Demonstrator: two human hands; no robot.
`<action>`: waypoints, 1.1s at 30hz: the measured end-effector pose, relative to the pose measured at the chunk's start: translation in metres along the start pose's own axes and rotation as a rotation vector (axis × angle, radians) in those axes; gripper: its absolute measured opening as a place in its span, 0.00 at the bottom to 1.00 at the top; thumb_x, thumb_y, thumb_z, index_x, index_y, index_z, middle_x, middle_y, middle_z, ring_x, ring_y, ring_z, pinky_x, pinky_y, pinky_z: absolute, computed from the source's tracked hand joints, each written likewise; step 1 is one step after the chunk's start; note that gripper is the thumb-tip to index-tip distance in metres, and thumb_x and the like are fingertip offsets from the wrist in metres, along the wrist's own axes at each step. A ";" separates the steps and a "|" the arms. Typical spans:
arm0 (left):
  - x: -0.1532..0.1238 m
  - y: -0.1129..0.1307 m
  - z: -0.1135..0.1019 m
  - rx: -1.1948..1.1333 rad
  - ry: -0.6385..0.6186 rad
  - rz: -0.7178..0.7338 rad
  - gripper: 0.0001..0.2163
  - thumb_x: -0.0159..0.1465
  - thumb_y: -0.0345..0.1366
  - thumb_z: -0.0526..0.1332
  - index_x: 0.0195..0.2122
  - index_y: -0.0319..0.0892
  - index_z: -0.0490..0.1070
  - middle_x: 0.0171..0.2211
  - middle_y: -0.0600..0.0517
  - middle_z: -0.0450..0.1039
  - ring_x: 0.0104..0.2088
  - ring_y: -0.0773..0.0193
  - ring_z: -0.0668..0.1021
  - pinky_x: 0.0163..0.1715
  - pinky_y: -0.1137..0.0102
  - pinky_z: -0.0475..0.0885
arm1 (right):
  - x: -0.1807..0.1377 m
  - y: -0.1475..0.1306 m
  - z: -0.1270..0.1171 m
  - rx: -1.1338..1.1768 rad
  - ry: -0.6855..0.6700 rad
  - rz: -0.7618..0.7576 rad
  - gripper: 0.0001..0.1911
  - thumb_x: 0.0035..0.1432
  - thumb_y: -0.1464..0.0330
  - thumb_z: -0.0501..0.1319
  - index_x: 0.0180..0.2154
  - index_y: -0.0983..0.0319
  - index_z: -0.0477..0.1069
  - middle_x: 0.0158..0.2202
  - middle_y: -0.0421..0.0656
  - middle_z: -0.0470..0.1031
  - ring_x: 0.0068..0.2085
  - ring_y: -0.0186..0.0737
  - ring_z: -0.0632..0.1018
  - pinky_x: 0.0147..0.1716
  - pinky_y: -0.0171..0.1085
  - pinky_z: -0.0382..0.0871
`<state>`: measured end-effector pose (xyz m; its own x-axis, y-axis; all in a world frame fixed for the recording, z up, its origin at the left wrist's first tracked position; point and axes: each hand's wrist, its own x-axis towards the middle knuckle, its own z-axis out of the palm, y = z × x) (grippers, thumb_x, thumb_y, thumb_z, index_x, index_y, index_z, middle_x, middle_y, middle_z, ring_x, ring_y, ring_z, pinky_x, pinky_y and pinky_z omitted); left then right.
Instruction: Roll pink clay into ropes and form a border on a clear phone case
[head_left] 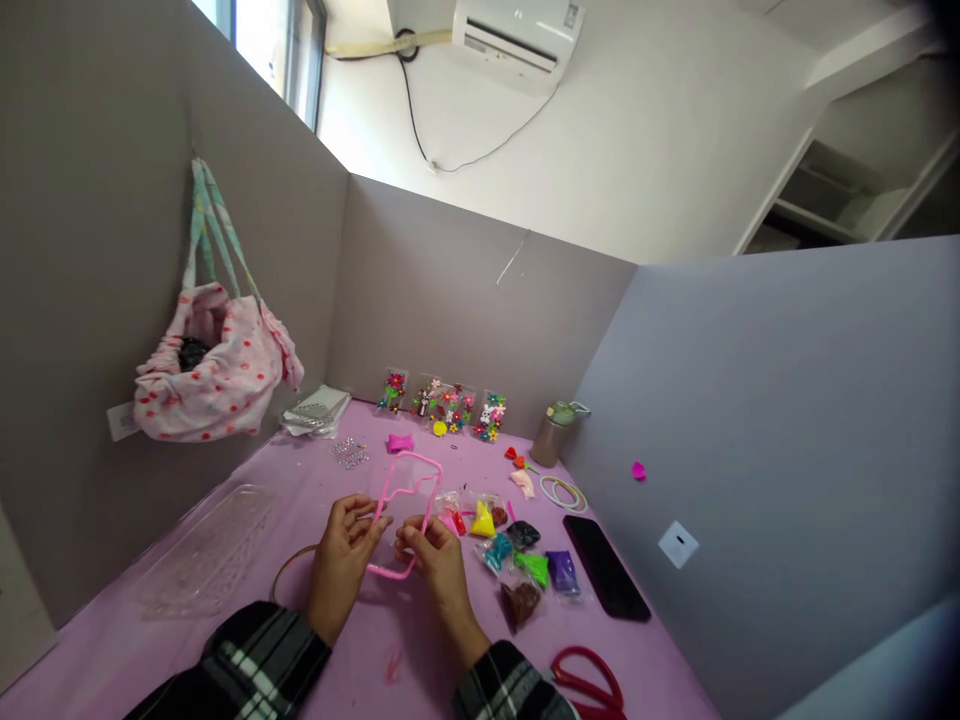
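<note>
A clear, phone-case-shaped piece with a pink rim [406,491] is held up above the table, and a wavy pink line crosses its upper part. My left hand [349,535] grips its left edge between thumb and fingers. On the opposite edge, my right hand [433,550] pinches the pink rim low down. Just right of that hand lie small bags of soft clay, among them yellow [483,519], teal [496,552], green [532,568], purple [562,573], black [523,534] and brown [520,603].
Red-handled scissors [589,680] lie at the front right, near a black phone [606,567]. A clear plastic tray [206,550] is at left. Behind are gems [350,453], decorated flower packets [448,405] and a bottle [553,435]. Grey partitions [480,300] enclose the pink table [315,480].
</note>
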<state>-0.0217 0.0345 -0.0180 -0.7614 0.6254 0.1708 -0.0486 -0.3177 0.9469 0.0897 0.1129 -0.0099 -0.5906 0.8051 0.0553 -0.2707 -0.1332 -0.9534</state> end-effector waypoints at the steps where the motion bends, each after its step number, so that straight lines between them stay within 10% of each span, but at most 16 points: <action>1: 0.000 0.000 0.000 0.010 0.006 0.012 0.26 0.50 0.52 0.73 0.42 0.45 0.66 0.43 0.47 0.77 0.43 0.53 0.83 0.46 0.59 0.79 | 0.000 0.000 0.000 -0.001 0.003 -0.001 0.16 0.43 0.58 0.72 0.28 0.62 0.72 0.26 0.39 0.73 0.29 0.36 0.73 0.33 0.37 0.69; 33: 0.002 0.000 -0.006 0.042 -0.025 0.040 0.22 0.54 0.55 0.71 0.37 0.44 0.69 0.35 0.52 0.77 0.38 0.55 0.85 0.39 0.65 0.79 | 0.000 0.001 -0.003 0.061 0.019 0.046 0.26 0.41 0.50 0.75 0.34 0.62 0.75 0.31 0.43 0.79 0.31 0.39 0.78 0.35 0.39 0.73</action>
<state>-0.0269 0.0319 -0.0194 -0.7456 0.6307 0.2152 0.0092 -0.3131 0.9497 0.0920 0.1147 -0.0116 -0.5891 0.8081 0.0051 -0.2893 -0.2051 -0.9350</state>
